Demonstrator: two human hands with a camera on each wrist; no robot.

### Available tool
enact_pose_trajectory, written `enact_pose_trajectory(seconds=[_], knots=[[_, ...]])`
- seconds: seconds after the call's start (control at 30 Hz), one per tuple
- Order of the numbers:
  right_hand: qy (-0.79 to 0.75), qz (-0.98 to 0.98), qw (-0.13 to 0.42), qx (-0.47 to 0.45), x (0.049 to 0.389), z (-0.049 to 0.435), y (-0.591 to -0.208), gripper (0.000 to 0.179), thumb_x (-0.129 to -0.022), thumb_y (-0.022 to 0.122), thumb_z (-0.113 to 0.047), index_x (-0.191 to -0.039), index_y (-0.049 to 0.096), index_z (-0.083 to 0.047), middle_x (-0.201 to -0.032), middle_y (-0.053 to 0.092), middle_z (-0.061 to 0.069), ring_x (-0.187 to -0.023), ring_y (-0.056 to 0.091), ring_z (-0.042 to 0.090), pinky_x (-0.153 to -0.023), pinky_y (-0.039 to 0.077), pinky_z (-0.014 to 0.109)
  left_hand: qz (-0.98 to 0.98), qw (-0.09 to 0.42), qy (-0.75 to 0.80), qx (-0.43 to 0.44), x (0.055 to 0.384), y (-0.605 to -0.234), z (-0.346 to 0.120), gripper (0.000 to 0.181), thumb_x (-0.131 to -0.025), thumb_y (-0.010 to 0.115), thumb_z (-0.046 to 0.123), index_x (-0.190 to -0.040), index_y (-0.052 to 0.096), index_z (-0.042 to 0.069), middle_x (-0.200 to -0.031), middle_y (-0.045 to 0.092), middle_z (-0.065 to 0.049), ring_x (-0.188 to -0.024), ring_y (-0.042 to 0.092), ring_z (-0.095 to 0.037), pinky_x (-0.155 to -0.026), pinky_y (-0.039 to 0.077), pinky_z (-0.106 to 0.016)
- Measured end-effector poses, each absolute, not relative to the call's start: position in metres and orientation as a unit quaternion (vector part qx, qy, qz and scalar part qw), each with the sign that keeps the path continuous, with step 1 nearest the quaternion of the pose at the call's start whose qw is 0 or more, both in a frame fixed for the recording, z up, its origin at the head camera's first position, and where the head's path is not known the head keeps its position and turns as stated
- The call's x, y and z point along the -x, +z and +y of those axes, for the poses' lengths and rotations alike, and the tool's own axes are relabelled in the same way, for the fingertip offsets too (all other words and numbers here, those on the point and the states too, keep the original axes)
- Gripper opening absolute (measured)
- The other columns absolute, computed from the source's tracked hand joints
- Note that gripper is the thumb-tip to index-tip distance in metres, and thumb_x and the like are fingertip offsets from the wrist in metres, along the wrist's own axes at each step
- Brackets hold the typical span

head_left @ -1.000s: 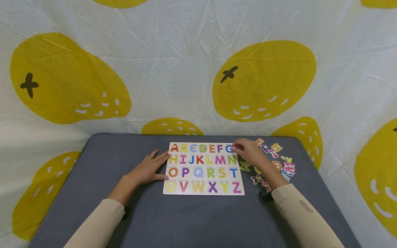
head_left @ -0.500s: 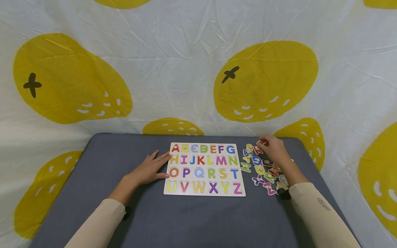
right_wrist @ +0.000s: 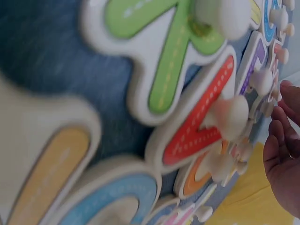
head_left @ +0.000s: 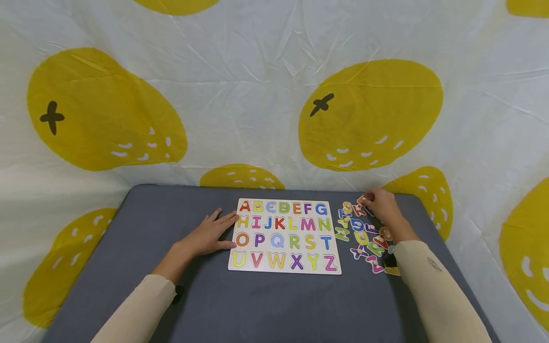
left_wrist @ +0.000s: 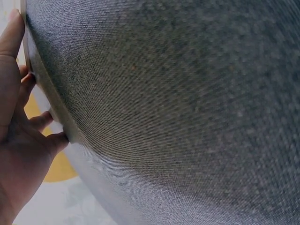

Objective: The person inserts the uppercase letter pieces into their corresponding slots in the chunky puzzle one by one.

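Note:
My left hand (head_left: 209, 233) lies with spread fingers along the left edge of a white alphabet puzzle board (head_left: 274, 274). In the left wrist view, the left fingers (left_wrist: 40, 122) touch the board's edge from outside. A, B, C and D on the board carry knobs; the other letters look flat. At the far end of loose letter pieces, my right hand (head_left: 382, 206) pinches an orange letter E puzzle piece (head_left: 362, 200), which it partly covers. The right wrist view has thumb and fingertips of the right hand (right_wrist: 286, 159) close together around a small knob.
Right of the board, several knobbed letter pieces lie in a loose cluster, among them a red K (head_left: 359, 210), a purple X (head_left: 359, 252) and a pink Z (head_left: 375, 264). My right forearm covers part of it. A lemon-print cloth (head_left: 249, 119) hangs behind the grey table (head_left: 274, 309).
My right hand has gone from the board's top right corner, by G, to the far end of the loose pieces, onto the orange E. My left hand has stayed at the board's edge.

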State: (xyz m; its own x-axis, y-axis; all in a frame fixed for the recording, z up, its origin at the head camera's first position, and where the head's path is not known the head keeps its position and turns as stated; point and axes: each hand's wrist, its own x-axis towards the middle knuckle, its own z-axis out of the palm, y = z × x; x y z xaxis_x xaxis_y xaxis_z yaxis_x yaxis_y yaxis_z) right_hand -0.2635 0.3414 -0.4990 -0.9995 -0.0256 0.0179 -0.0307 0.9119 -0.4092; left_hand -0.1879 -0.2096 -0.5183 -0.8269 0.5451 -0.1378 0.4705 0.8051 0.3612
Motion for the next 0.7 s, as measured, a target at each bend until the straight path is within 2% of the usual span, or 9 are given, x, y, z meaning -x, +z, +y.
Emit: enact_pose_trajectory(seconds=[0.17,0.37,0.53,0.7], knots=[[0.200,-0.980,0.009,-0.005,0.264,0.339,-0.504,0.022,-0.099,0.071,-0.018,-0.102,0.069,0.004,-0.096,0.069,0.022,-0.086,0.060,0.036,-0.081,0.053,0.052,0.943,0.113,0.158,-0.271,0.187,-0.520,-0.209,0.089,-0.093,0.071,0.054,-0.164,0.032,0.018,-0.171,0.029,-0.006,-0.156,0.016,-0.051,-0.118,0.020,-0.075],[0.200,-0.979,0.035,-0.005,0.262,0.337,-0.507,0.017,-0.100,0.069,-0.015,-0.097,0.069,0.003,-0.092,0.068,0.020,-0.083,0.059,0.036,-0.077,0.051,0.049,0.943,0.112,0.160,-0.271,0.188,-0.520,-0.209,0.089,-0.093,0.071,0.054,-0.164,0.033,0.017,-0.170,0.030,-0.006,-0.156,0.017,-0.052,-0.118,0.020,-0.075],[0.207,-0.976,0.058,-0.020,0.259,0.333,-0.503,0.018,-0.099,0.069,-0.015,-0.100,0.070,0.003,-0.094,0.069,0.021,-0.086,0.060,0.036,-0.080,0.051,0.051,0.944,0.112,0.158,-0.267,0.188,-0.521,-0.211,0.090,-0.092,0.071,0.055,-0.164,0.031,0.018,-0.171,0.028,-0.005,-0.156,0.015,-0.051,-0.119,0.019,-0.074],[0.226,-0.972,0.053,-0.037,0.255,0.321,-0.498,0.020,-0.100,0.069,-0.016,-0.106,0.071,0.003,-0.098,0.071,0.020,-0.089,0.063,0.036,-0.082,0.052,0.051,0.941,0.110,0.166,-0.272,0.189,-0.521,-0.212,0.090,-0.092,0.071,0.055,-0.164,0.031,0.018,-0.171,0.029,-0.006,-0.156,0.016,-0.052,-0.118,0.020,-0.075]])
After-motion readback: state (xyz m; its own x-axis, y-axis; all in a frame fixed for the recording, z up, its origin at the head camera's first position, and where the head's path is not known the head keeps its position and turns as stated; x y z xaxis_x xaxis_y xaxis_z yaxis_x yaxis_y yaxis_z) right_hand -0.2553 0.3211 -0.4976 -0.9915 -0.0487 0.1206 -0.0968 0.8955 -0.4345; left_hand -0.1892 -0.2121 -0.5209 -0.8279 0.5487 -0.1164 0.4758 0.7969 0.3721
